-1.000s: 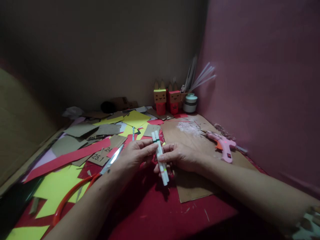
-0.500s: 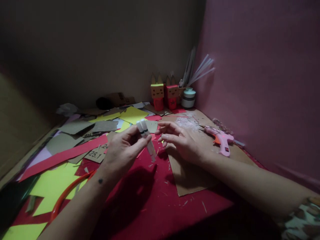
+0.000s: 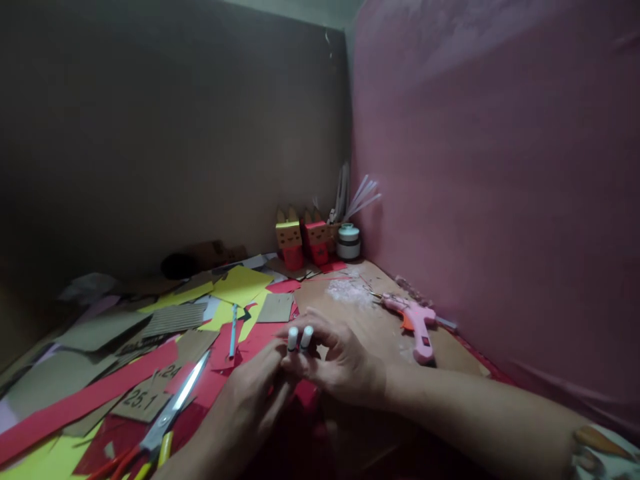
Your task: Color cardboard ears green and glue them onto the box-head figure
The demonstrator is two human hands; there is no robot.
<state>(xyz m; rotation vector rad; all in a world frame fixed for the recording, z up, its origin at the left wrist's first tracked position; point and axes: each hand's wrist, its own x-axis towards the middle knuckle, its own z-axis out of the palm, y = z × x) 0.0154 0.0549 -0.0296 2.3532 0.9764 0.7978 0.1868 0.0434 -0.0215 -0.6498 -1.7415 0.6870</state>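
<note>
A pair of slim white tubes point(image 3: 307, 339) with dark bands stands side by side between my two hands. Only their upper ends show; fingers cover the rest. My right hand point(image 3: 347, 363) is closed round them, thumb in front and fingers behind. My left hand point(image 3: 253, 390) is pressed against it from the left, its fingers curled in at the lower part of the tubes. Just left of my left wrist, scissors point(image 3: 167, 415) lie with their blades pointing away from me. Beyond the hands is a grey cardboard square point(image 3: 276, 308).
A pink glue gun point(image 3: 419, 327) lies at the right, near the pink wall. At the back stand two box-headed cardboard figures point(image 3: 289, 237) and a pale jar point(image 3: 349, 243) by some clear sticks point(image 3: 364, 198). Paper and cardboard scraps, including a long red strip point(image 3: 95, 403), cover the left.
My right hand has come in from open and closed round the tubes, now held more upright. My view has tilted up and turned right; the scissor blades and a blue pencil-like stick now show.
</note>
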